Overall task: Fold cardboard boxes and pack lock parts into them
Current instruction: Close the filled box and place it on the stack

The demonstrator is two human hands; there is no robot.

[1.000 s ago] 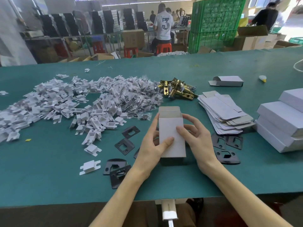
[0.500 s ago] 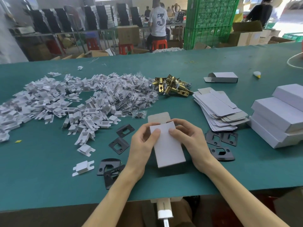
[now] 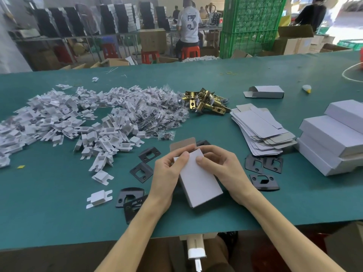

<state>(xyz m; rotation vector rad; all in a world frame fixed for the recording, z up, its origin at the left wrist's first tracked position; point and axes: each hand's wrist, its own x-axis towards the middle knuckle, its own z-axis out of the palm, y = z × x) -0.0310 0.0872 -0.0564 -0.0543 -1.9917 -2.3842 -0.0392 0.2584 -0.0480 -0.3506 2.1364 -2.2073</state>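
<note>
Box (image 3: 199,181) between curled fingers (image 3: 215,152)

- green table (image 3: 59,213)
- white folded inserts pile (image 3: 59,118), left
- bagged screws (image 3: 163,114)
- brass latches (image 3: 206,104)
- black strike plates (image 3: 141,171)
- flat box blanks stack (image 3: 259,128)
- closed white boxes (image 3: 332,142), right

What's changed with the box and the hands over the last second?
The white box has turned in the grip: its near end swung right, so it lies slanted. The left hand and right hand slid up to its far end, thumbs near the open brown flap; both still hold it. Flat blanks, black plates, brass latches and the white insert pile lie as before.
</note>
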